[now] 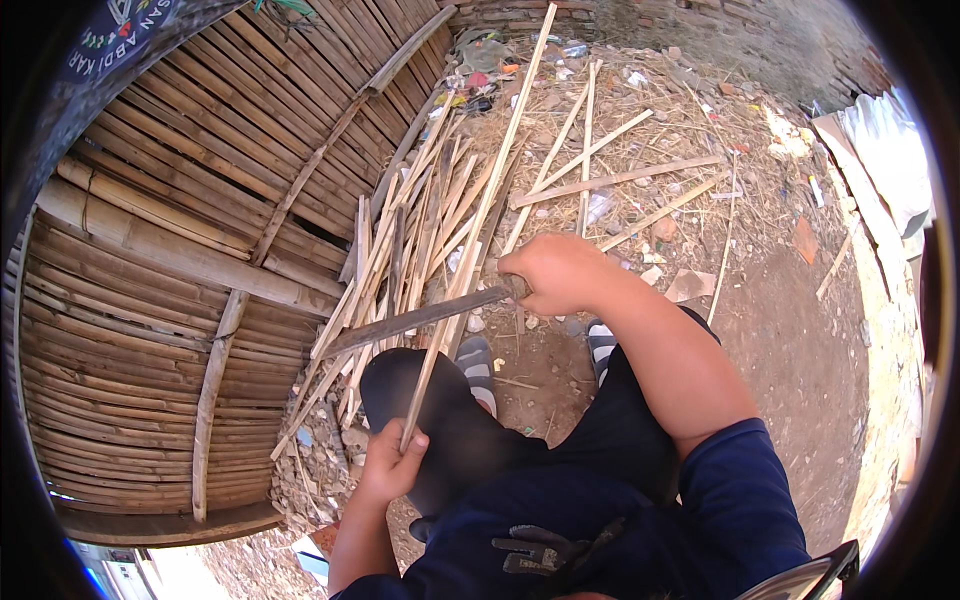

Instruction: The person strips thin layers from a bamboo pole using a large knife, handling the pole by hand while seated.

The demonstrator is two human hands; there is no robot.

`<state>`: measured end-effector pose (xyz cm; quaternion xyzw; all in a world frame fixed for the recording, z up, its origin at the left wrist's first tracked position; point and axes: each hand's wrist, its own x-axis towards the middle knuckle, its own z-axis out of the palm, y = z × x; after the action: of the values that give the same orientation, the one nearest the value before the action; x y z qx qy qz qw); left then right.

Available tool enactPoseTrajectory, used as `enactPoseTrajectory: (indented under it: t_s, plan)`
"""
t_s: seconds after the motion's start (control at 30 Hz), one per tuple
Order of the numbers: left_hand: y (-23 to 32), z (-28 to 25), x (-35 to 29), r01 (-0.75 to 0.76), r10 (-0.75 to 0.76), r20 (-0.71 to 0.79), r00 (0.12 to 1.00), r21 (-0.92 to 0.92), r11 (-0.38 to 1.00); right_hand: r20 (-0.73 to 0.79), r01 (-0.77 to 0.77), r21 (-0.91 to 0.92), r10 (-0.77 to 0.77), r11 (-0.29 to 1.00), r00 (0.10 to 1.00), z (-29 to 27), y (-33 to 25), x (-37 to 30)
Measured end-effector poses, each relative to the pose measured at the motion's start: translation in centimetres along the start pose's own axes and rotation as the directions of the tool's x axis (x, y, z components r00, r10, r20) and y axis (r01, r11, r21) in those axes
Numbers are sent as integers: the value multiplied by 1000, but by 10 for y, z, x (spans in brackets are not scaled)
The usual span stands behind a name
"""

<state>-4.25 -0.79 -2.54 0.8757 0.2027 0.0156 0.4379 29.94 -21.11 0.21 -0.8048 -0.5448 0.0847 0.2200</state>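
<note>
My left hand (392,462) is closed around the near end of a long, pale wooden strip (430,362). The strip slants up and away past my knee toward the far wall. In my right hand (560,274) is the handle of a machete (415,320), and its dark, straight blade points left. The blade crosses the strip; whether it touches or cuts into it I cannot tell. Most of the handle is hidden by my fingers. Beside my left knee lies a heap of similar wooden strips (408,245), partly behind the blade.
A slatted bamboo wall (150,240) rises close on the left. More loose strips (620,182) lie across the littered ground ahead. A brick wall (690,30) stands at the back. Bare soil (775,345) lies to the right, and my sandalled feet (477,368) are between.
</note>
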Motion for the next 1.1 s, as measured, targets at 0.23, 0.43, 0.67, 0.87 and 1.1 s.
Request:
enactPoseTrajectory:
  t_s: [0.23, 0.43, 0.67, 0.87, 1.1]
  plan:
    - [-13, 4, 6, -12, 12, -20, 1000, -14, 1000, -243, -197, 124, 222, 973, 944, -10, 51, 2]
    - [-15, -2, 9, 74, -74, 33, 997, -16, 997, 31, 6, -80, -4, 997, 1000, 1, -5, 3]
    - [-17, -4, 10, 96, -89, 58, 994, -126, 987, -186, -319, 317, 388, 893, 903, -9, 76, 15]
    - [-16, -1, 12, 141, -136, 36, 990, -167, 976, 87, -86, -7, 86, 996, 992, 7, 14, 13]
    - [0, 1, 11, 71, -72, 42, 996, 34, 997, -37, -143, 19, 144, 989, 989, -8, 25, 9]
